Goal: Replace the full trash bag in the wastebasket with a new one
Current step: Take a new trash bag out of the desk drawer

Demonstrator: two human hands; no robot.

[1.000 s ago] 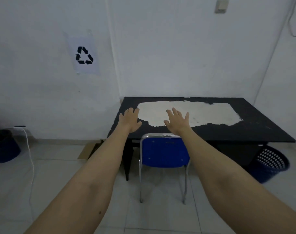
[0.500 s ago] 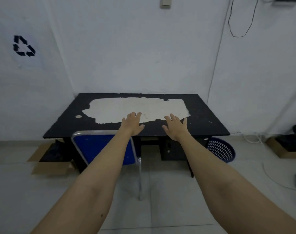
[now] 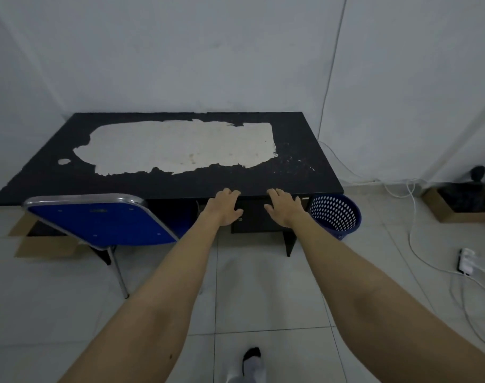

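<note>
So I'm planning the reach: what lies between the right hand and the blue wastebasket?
Head view: no object. Between the right hand and the wastebasket shows only the dark desk front.

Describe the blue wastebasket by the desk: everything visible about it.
The wastebasket is a round blue basket that looks like plastic, its wall pierced with rows of small holes and closed by a solid band at the base. It stands upright on the tiled floor at the right end of the black desk, its top tucked under the desk's edge, so the rim and any bag inside are hidden. Neither the right hand nor the left hand touches it.
</note>
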